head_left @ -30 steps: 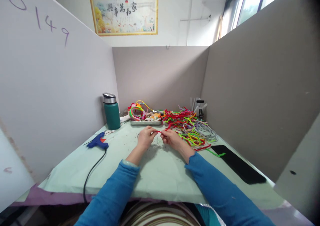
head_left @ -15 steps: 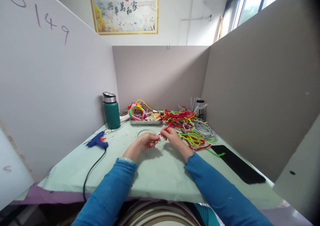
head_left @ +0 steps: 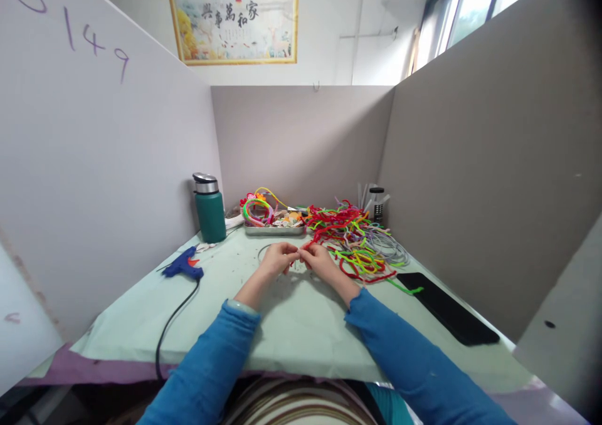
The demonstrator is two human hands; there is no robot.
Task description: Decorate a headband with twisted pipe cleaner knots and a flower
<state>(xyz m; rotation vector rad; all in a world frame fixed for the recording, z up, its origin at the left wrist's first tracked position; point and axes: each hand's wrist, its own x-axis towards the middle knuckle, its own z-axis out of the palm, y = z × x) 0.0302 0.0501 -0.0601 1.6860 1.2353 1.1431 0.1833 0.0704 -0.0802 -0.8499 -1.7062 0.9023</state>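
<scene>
My left hand (head_left: 277,259) and my right hand (head_left: 320,261) meet above the middle of the table, fingertips touching. Both are closed in a pinch on a red pipe cleaner (head_left: 307,246), which shows behind the right fingers; a small red bit peeks out under the left fingertips. Most of the strand between the fingers is hidden. Just behind my left hand, part of a thin grey hoop (head_left: 260,253) lies on the table. Close beyond my right hand spreads a tangled heap of coloured pipe cleaners (head_left: 343,218), red, green, yellow and grey.
A blue glue gun (head_left: 184,264) with a black cord lies at left, near a green bottle (head_left: 211,215). At the back, a metal tray (head_left: 275,230) holds small pieces and colourful rings. A black phone-like slab (head_left: 449,309) lies at right. Partitions (head_left: 301,143) enclose the table.
My hands have drawn together, and the left has turned with its fingers rising to meet the right. Less of the red pipe cleaner shows between them.
</scene>
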